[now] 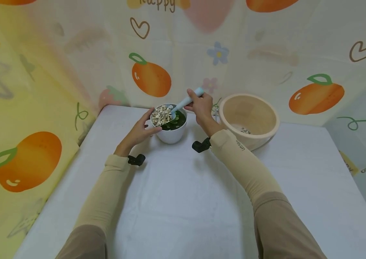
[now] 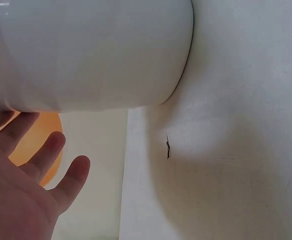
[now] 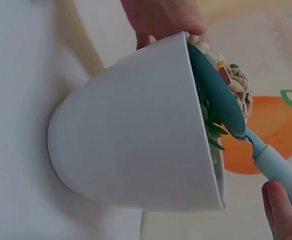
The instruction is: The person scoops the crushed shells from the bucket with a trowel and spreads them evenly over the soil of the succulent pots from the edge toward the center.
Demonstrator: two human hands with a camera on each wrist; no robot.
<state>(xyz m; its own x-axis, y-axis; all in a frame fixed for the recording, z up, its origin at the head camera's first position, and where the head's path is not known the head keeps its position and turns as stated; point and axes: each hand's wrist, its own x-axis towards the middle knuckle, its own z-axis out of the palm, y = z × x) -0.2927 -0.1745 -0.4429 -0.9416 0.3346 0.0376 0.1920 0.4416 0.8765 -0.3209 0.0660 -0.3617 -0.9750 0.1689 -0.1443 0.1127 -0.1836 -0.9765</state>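
Observation:
A white flowerpot [image 1: 170, 136] stands on the table with a green leafy plant [image 1: 179, 120] inside. My left hand [image 1: 140, 130] holds the pot at its left rim, thumb in front and forefinger behind; the other fingers [image 2: 76, 172] are spread beside the wall. My right hand [image 1: 201, 106] grips the pale blue handle of a small trowel [image 3: 280, 172] slanting in from the upper right. The trowel's teal blade [image 3: 213, 82] lies across the pot's mouth, over the leaves. Small seashells [image 1: 161, 115] are heaped on it, on the pot's left side.
To the right of my right forearm stands a wide cream bowl [image 1: 247, 111], tilted, with a few shells [image 1: 245, 130] at its bottom. A white cloth covers the table [image 1: 183, 208]. Printed fabric [image 1: 189, 64] hangs close behind the pot and bowl.

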